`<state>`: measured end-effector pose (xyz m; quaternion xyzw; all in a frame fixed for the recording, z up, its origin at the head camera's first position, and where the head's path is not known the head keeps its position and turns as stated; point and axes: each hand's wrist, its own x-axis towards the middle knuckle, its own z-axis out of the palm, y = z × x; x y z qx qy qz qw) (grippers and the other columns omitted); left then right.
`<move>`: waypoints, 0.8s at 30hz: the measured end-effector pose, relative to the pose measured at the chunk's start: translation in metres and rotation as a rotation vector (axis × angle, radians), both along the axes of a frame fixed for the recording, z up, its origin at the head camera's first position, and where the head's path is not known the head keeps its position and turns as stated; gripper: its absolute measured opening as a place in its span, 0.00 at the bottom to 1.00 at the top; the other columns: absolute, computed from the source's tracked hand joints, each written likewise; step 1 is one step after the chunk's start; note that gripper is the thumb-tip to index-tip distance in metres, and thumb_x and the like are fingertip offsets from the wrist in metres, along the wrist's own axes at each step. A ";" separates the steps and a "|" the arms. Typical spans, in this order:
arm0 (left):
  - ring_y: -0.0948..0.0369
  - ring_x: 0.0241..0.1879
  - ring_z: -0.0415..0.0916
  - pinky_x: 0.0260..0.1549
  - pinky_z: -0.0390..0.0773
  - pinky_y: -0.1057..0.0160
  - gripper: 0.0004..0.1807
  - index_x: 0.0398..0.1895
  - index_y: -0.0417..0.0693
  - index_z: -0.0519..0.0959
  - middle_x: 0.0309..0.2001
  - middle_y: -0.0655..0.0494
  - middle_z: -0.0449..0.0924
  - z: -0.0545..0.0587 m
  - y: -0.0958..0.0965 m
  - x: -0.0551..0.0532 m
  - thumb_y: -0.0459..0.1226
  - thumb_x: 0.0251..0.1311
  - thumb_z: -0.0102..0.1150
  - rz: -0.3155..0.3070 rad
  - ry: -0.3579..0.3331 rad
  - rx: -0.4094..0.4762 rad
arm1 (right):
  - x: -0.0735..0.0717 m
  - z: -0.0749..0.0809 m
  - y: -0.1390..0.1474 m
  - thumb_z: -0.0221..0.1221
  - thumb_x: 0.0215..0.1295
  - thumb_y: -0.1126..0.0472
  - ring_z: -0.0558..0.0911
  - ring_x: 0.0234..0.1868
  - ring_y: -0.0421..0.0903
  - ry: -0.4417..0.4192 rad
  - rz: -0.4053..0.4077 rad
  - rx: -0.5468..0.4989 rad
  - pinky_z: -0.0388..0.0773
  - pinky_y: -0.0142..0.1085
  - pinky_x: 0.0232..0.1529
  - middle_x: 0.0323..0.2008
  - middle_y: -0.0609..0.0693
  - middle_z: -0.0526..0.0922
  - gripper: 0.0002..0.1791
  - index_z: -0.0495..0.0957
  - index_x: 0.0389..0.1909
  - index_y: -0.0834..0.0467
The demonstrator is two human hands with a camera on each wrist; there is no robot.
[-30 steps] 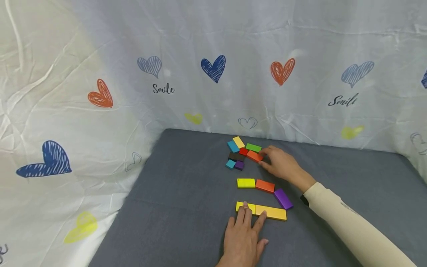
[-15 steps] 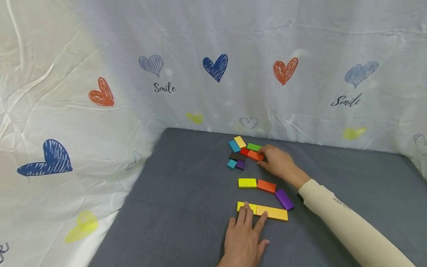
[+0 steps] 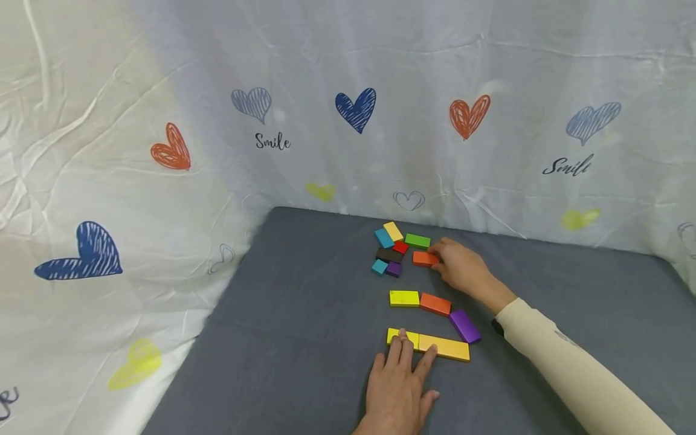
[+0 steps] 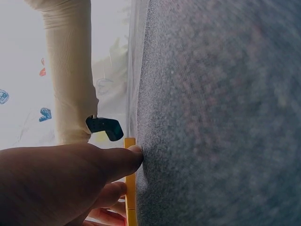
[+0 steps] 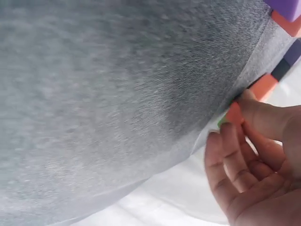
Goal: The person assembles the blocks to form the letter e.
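Observation:
My left hand (image 3: 397, 380) rests with spread fingers on a row of two blocks: a short yellow block (image 3: 393, 339) and a longer amber block (image 3: 451, 348), seen edge-on as an amber strip (image 4: 130, 169) in the left wrist view. At the back, my right hand (image 3: 464, 269) pinches an orange block (image 3: 423, 258) between thumb and fingers, low over the cloth. In the right wrist view the thumb lies against the orange block (image 5: 263, 88) and the other fingers are partly bent. A green block (image 3: 417, 241) lies just behind it.
Left of the orange block sits a cluster with a red block (image 3: 400, 247), a dark brown block (image 3: 388, 255) and several others. Between the hands, a yellow block (image 3: 404, 298), a red-orange block (image 3: 435, 304) and a purple block (image 3: 464, 326) form a bent line. A heart-printed curtain (image 3: 304, 54) hangs behind.
The orange block has come away from the red block in the cluster and turned level, with my right hand on its right end. My left hand stays where it was.

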<state>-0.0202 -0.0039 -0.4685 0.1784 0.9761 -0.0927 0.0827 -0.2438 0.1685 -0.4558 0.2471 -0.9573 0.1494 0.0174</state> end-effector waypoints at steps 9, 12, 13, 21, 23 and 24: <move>0.59 0.75 0.59 0.55 0.75 0.57 0.38 0.82 0.87 0.55 0.77 0.55 0.64 0.000 -0.002 0.000 0.73 0.70 0.45 0.009 0.003 0.010 | 0.009 0.004 0.002 0.72 0.66 0.68 0.83 0.47 0.51 0.075 0.105 -0.062 0.84 0.52 0.51 0.50 0.53 0.83 0.18 0.85 0.57 0.61; 0.59 0.75 0.59 0.55 0.75 0.57 0.38 0.82 0.87 0.54 0.78 0.55 0.63 0.001 -0.001 0.000 0.73 0.70 0.45 0.008 -0.009 0.010 | 0.015 0.007 0.002 0.72 0.66 0.67 0.83 0.47 0.50 0.093 0.149 -0.067 0.85 0.50 0.49 0.51 0.52 0.83 0.18 0.85 0.57 0.59; 0.60 0.75 0.59 0.56 0.75 0.57 0.39 0.82 0.87 0.53 0.78 0.56 0.63 0.001 0.000 -0.001 0.73 0.70 0.45 0.008 -0.017 0.010 | 0.016 0.009 0.001 0.72 0.66 0.67 0.83 0.47 0.49 0.096 0.165 -0.066 0.85 0.49 0.49 0.51 0.52 0.83 0.19 0.85 0.57 0.58; 0.60 0.76 0.58 0.56 0.75 0.57 0.39 0.82 0.88 0.52 0.79 0.56 0.63 0.002 0.000 -0.001 0.74 0.70 0.44 0.002 -0.017 0.001 | 0.028 0.019 -0.008 0.74 0.64 0.66 0.84 0.49 0.46 0.143 0.351 -0.055 0.86 0.43 0.49 0.52 0.49 0.84 0.20 0.86 0.56 0.56; 0.60 0.76 0.58 0.56 0.74 0.57 0.39 0.82 0.88 0.51 0.79 0.56 0.62 0.002 0.000 -0.001 0.74 0.70 0.43 -0.001 -0.016 -0.006 | 0.031 0.021 -0.013 0.75 0.63 0.65 0.84 0.51 0.46 0.154 0.407 -0.060 0.86 0.42 0.50 0.53 0.47 0.84 0.20 0.86 0.56 0.55; 0.60 0.76 0.58 0.56 0.74 0.57 0.39 0.82 0.89 0.51 0.79 0.56 0.62 0.002 0.001 -0.001 0.74 0.70 0.42 -0.002 -0.017 -0.010 | 0.032 0.022 -0.015 0.75 0.63 0.64 0.83 0.53 0.45 0.158 0.430 -0.063 0.85 0.42 0.51 0.53 0.46 0.84 0.20 0.86 0.56 0.54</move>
